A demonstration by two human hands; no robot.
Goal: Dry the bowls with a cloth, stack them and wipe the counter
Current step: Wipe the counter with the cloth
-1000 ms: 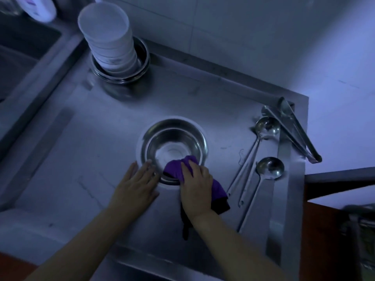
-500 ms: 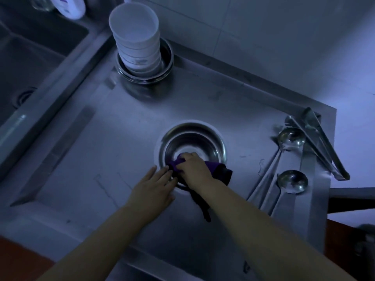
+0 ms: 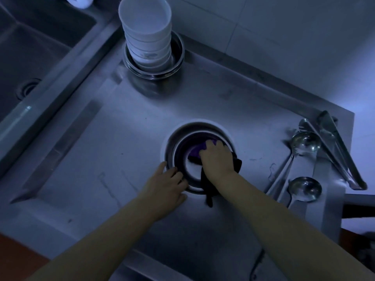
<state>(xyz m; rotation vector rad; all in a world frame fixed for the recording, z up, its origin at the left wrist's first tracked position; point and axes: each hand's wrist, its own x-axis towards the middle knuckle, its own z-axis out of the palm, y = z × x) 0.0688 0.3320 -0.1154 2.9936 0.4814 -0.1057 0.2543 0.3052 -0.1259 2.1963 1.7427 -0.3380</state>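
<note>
Steel counter (image 3: pixel 85 159): cloth (image 3: pixel 195 152) inside bowl (image 3: pixel 172 142).

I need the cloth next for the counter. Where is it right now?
In the head view the purple cloth is inside the steel bowl at counter centre, pressed down by the right hand; its dark tail hangs over the near rim.

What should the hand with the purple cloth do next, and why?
Probably sweep the cloth round the inside wall of the metal bowl. The right hand presses it low inside the bowl, while the left hand steadies the near rim, so the sides likely need drying.
</note>
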